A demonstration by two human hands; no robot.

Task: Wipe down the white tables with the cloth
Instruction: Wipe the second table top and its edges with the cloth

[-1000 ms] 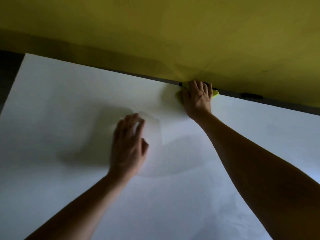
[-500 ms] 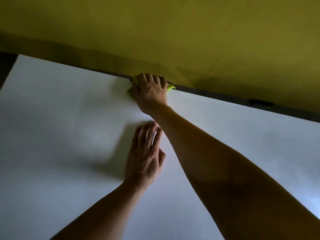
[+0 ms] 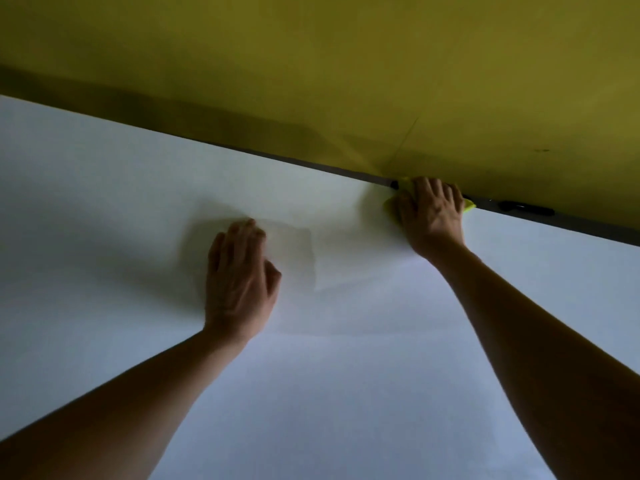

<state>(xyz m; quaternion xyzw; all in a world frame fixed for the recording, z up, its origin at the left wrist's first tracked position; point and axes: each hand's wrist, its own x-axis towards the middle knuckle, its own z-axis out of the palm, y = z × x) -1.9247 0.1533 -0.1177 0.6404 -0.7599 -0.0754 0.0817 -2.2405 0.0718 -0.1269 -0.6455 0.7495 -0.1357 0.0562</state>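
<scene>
Both hands on white table [image 3: 346,393]: right hand [image 3: 431,213], fingers flat pressing yellow cloth [image 3: 468,205], slid rightward; left hand [image 3: 239,282] flat.

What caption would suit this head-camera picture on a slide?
Right hand presses a yellow cloth along the white table's far edge by a yellow wall; left hand rests flat.

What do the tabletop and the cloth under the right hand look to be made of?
White table: a smooth, matte hard surface, probably laminate; it shows soft shadows and no grain. Cloth: soft bright yellow-green fabric, perhaps microfibre; only its edges peek out under the right hand, so the weave is unclear.
</scene>
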